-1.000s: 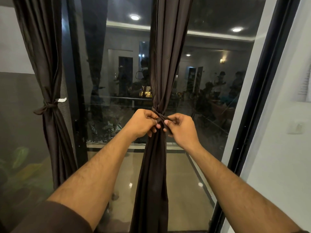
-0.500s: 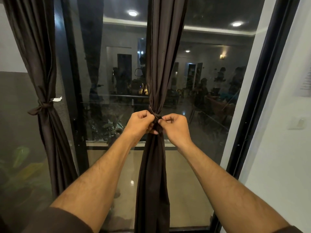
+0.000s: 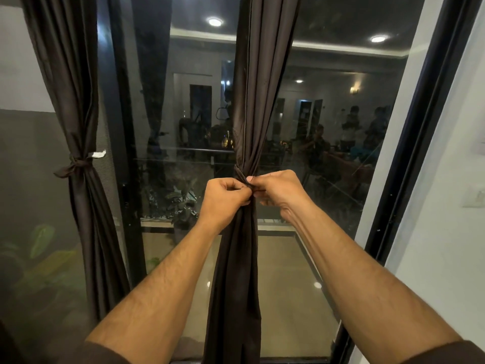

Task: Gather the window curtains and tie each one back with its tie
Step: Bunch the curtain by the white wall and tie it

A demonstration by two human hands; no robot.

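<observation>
**Both hands on the tie of the middle curtain**

Left hand (image 3: 225,199): fingers curled, grip clenched on the tie (image 3: 240,172) at the front of the gathered middle curtain (image 3: 258,106). Knuckles face the camera, thumb on top.

Right hand (image 3: 279,187): same story, thumb and fingers pinching the tie from the other side. The two hands meet at the curtain's waist, fingertips touching or nearly so; the exact bit of fabric each one holds is hidden between them.

Tie: dark strip, same colour as the curtain, wrapped round the bunched fabric just above the hands. Only a short stretch shows at the left of the bundle. Can't tell whether a knot is formed under the fingers.

Middle curtain: dark brown, hangs in front of the glass window (image 3: 189,127), pinched narrow at hand level, spreading again above and below, down to the bottom of the view.

Left curtain (image 3: 76,101): at the left side of the window, cinched with its own tie (image 3: 74,165), knotted, loose ends sticking out to the left. A small white tag (image 3: 99,154) sits just right of that knot.

Other: black window frame (image 3: 409,158) at right, white wall (image 3: 451,206) beyond it with a pale switch plate (image 3: 476,197). Glass shows reflected ceiling lights and a room with people.
</observation>
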